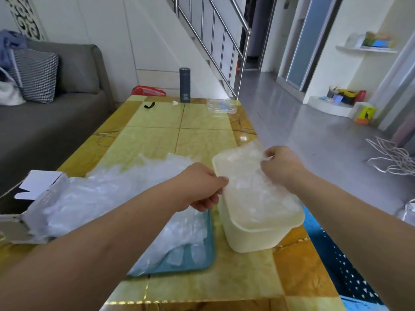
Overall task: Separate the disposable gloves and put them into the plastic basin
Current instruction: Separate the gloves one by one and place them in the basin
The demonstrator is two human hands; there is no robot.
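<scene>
A cream plastic basin (253,239) stands on the table at the right, with clear gloves heaped inside. A thin transparent glove (244,176) is stretched over the basin between both hands. My left hand (202,187) pinches its near-left edge beside the basin's left rim. My right hand (280,164) pinches its far-right edge above the basin's far side. A large pile of clear disposable gloves (107,194) lies to the left, spilling across a teal tray (202,257).
An open cardboard box (29,198) lies at the left table edge. At the table's far end stand a dark flask (184,85), a clear plastic container (221,105) and a small black item (149,105). A grey sofa (56,113) is left; floor lies right.
</scene>
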